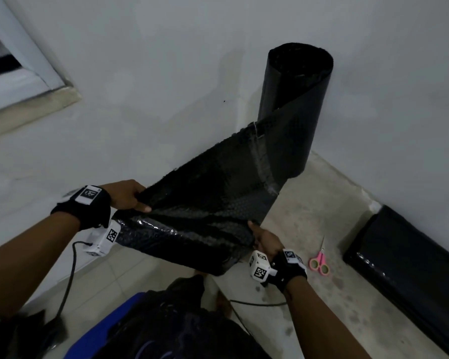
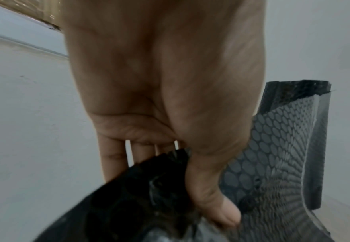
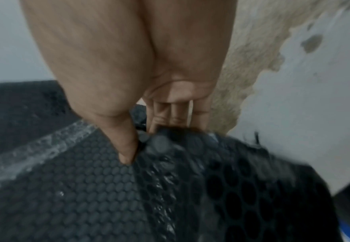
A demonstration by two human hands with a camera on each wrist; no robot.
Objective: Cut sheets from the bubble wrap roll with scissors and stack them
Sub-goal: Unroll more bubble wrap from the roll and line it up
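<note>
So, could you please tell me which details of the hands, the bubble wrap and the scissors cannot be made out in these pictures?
- Left hand fingertips: left wrist view, hidden behind the bubble wrap.
- Right hand fingertips: right wrist view, blurred and tucked behind the wrap.
- Scissors blades: head view, too thin and small to tell open or closed.
- Second roll: head view, cut off by the right edge.

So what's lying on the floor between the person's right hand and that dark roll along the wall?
Pink-handled scissors lie on the floor there, between the right hand and the lying roll; the head view shows it.
</note>
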